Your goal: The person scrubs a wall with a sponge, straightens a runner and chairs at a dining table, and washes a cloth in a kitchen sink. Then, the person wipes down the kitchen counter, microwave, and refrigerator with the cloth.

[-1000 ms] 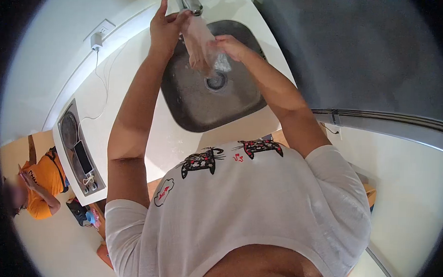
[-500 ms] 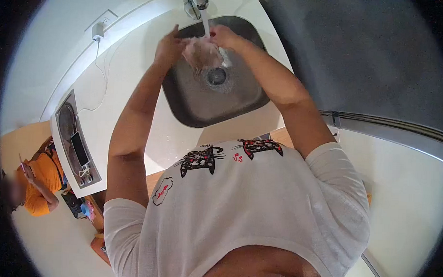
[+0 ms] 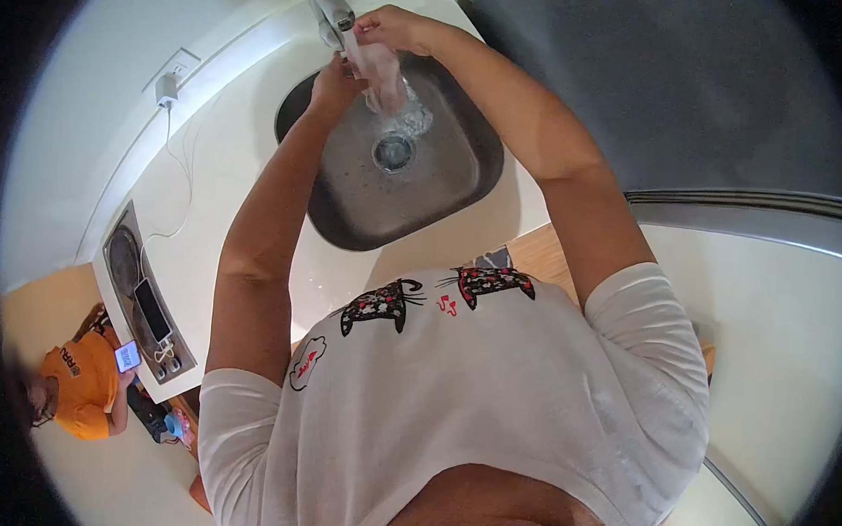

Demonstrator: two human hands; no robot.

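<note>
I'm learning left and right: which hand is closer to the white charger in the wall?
Left. The left hand is nearer the charger, over the sink; the right hand is farther, past the tap.

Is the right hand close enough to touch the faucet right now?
Probably yes. The right hand is just beside the faucet, and nothing solid shows between them. It seems to be holding the thin pinkish sheet, though, so it might need to let go first.

Bright indoor light, strong fisheye bending, blackened corners
</note>
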